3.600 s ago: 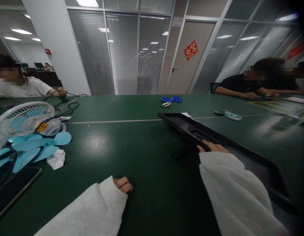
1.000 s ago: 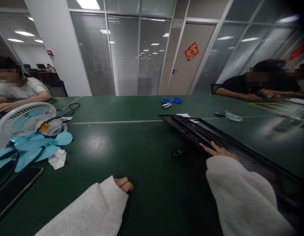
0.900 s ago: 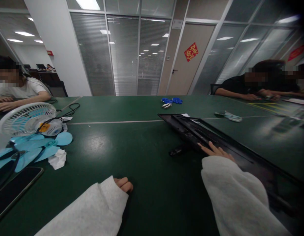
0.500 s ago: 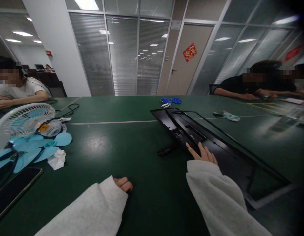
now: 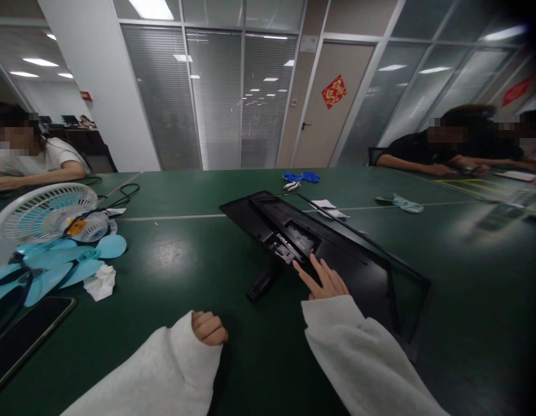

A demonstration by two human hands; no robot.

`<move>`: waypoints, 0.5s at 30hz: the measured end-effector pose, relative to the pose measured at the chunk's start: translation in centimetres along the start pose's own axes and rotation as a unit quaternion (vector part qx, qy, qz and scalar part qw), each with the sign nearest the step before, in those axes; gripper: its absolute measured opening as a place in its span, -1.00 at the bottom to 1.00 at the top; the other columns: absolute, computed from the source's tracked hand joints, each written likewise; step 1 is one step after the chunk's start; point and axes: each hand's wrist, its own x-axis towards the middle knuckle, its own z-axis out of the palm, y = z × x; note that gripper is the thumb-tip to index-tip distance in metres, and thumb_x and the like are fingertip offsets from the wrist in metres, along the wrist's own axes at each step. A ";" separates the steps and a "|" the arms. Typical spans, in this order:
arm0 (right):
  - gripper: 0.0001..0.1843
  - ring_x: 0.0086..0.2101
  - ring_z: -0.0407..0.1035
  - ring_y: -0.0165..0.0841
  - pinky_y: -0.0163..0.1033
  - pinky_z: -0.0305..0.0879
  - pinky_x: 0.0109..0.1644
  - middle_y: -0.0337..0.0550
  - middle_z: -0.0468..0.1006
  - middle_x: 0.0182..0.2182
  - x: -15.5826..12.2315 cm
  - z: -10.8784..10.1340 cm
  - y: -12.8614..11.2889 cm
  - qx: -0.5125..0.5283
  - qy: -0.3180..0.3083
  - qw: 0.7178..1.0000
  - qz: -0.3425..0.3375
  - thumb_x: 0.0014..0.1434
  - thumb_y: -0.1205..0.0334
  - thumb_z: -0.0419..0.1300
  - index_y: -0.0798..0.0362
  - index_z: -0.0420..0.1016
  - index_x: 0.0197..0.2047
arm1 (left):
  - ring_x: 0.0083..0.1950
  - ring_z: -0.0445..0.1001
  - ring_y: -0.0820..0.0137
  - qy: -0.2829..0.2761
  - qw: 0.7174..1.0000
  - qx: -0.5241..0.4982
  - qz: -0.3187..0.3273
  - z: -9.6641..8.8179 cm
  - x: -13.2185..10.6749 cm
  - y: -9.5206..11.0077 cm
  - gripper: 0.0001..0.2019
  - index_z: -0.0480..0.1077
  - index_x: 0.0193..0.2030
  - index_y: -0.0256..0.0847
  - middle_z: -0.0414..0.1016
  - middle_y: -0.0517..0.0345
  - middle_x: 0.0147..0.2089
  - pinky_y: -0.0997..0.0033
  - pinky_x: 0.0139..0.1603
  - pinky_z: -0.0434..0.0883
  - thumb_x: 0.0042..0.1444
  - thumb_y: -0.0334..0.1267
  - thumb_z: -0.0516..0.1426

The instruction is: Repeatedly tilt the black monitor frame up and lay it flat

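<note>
A black monitor housing (image 5: 354, 271) lies back side up on the green table, with an open recess showing metal parts (image 5: 285, 249) near its middle. A thin black frame runs along its far edge, and a black stand-like arm (image 5: 264, 282) juts out at the near left. My right hand (image 5: 326, 280) rests on the housing beside the recess, fingers spread and stretched. Curled into a loose fist, my left hand (image 5: 210, 328) lies on the table to the left, apart from the housing. Nothing sticks out of it; its palm side is hidden.
At left are a white fan guard (image 5: 46, 211), light blue fan blades (image 5: 74, 260), crumpled tissue (image 5: 100, 282) and a phone (image 5: 29, 335). Behind the housing lie blue gloves (image 5: 302, 177) and white papers (image 5: 331, 209). A face mask (image 5: 404, 203) lies farther right. People sit at both sides.
The monitor housing has shifted left and turned on the table, with my right hand moving left along with it. White papers behind it now show. My left hand has rolled slightly, staying curled.
</note>
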 end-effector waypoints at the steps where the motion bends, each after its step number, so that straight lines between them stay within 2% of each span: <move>1: -0.35 0.16 0.18 -0.13 0.01 0.23 0.13 -0.07 0.22 0.23 -0.2 0.0 -0.4 0.007 0.023 1.000 -0.016 0.14 0.53 -0.04 -0.28 0.31 0.19 | -0.55 0.25 0.50 0.019 1.000 0.005 0.005 -0.3 0.2 0.0 -0.72 0.33 -0.50 -0.15 0.34 0.34 -0.56 0.42 -0.51 0.13 0.18 -0.52 0.00; 6: -0.34 0.14 0.22 -0.11 0.00 0.26 0.09 -0.04 0.24 0.22 -1.0 -0.7 -2.5 0.064 0.084 0.991 -0.088 0.13 0.48 0.05 -0.31 0.25 0.22 | -0.39 0.40 0.49 0.115 0.993 0.019 0.010 -1.6 1.2 0.3 -0.76 0.44 -0.34 -0.17 0.49 0.29 -0.37 0.43 -0.26 0.34 0.18 -0.52 0.00; 11: -0.27 0.18 0.15 -0.15 -0.03 0.24 0.12 -0.06 0.18 0.25 -1.3 -1.8 -3.6 0.153 0.084 0.972 -0.160 0.10 0.41 0.13 -0.34 0.13 0.27 | -0.26 0.48 0.46 0.199 0.980 0.026 0.006 -2.0 1.8 1.0 -0.73 0.48 -0.27 -0.19 0.55 0.20 -0.31 0.39 -0.10 0.38 0.22 -0.48 -0.03; 15: -0.29 0.21 0.10 -0.21 -0.07 0.21 0.15 -0.11 0.17 0.26 -0.7 -2.4 -3.2 0.207 0.069 0.949 -0.227 0.11 0.40 0.11 -0.36 0.14 0.26 | -0.12 0.50 0.45 0.221 0.975 0.030 -0.024 -2.3 1.7 1.3 -0.71 0.51 -0.24 -0.15 0.58 0.20 -0.21 0.35 0.07 0.37 0.24 -0.44 -0.04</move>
